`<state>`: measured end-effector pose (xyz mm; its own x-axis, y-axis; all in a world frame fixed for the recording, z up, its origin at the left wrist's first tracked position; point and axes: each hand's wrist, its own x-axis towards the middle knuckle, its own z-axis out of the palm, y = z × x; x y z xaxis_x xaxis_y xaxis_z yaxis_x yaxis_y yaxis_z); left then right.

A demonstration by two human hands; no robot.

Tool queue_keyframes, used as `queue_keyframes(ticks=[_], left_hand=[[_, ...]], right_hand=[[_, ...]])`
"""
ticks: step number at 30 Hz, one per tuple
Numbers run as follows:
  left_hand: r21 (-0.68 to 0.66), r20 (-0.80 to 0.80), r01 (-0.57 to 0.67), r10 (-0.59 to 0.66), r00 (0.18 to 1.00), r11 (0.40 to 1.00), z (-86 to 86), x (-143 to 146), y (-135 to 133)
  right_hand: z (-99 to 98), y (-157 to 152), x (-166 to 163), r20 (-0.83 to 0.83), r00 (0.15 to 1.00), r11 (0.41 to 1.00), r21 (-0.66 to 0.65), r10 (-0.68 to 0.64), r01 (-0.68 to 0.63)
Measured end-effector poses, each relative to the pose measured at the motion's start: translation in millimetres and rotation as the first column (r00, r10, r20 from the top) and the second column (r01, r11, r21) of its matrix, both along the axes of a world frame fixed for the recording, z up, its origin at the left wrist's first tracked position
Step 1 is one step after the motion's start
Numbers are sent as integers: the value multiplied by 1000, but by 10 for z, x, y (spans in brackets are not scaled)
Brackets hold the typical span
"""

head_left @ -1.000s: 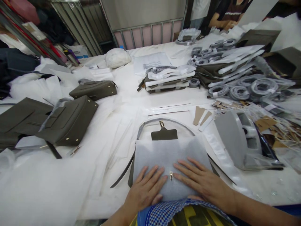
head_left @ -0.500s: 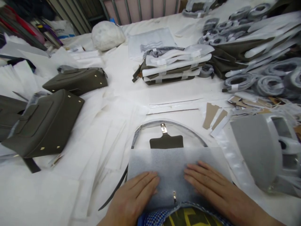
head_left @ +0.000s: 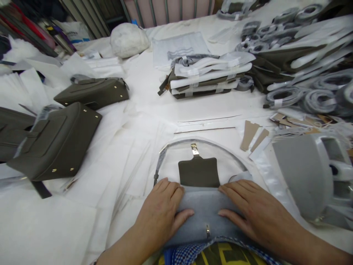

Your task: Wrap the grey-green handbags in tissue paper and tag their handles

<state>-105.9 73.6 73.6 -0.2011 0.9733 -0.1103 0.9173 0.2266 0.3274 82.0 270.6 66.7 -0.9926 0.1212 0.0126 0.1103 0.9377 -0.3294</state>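
Observation:
A greyish translucent paper sheet (head_left: 202,206) covers a bag body in front of me, with a gold clasp (head_left: 208,231) showing near its lower edge. My left hand (head_left: 165,209) curls its fingers over the sheet's far edge on the left, thumb on its face. My right hand (head_left: 245,208) does likewise on the right, its thumb pointing at the left one. Beyond the sheet lies an olive flap (head_left: 199,172) with a gold metal tip (head_left: 195,149). The bag's film-wrapped strap (head_left: 204,141) arches around the flap. Most of the bag body is hidden.
Olive handbags (head_left: 63,136) lie on the left beside white paper sheets (head_left: 41,224). A stack of wrapped bag parts (head_left: 204,81) lies farther back. At right are rolled straps (head_left: 284,96), cardboard pieces (head_left: 249,135) and a grey tape dispenser (head_left: 300,173).
Both hands have moved from lying flat on the sheet to its far edge, fingers curled over. That edge sits nearer me, and more of the olive flap shows.

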Motion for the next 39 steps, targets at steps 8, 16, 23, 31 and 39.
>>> queue_keyframes(ticks=[8, 16, 23, 31, 39], left_hand=[[8, -7, -12, 12, 1000, 1000, -9, -11, -9], [149, -42, -49, 56, 998, 988, -114, 1, -9], [209, -91, -91, 112, 989, 974, -439, -2, 49], [265, -195, -49, 103, 975, 963, -442, 183, 80], [138, -93, 234, -223, 970, 962, -272, 421, -238]], right_hand=[[-82, 25, -3, 6, 999, 999, 24, 43, -43], [-182, 37, -91, -11, 1000, 1000, 0, 9, -9], [-384, 8, -186, -45, 999, 988, 151, -21, 27], [-479, -24, -180, -35, 999, 967, 251, -30, 38], [-363, 1, -195, 53, 999, 959, 283, -3, -12]])
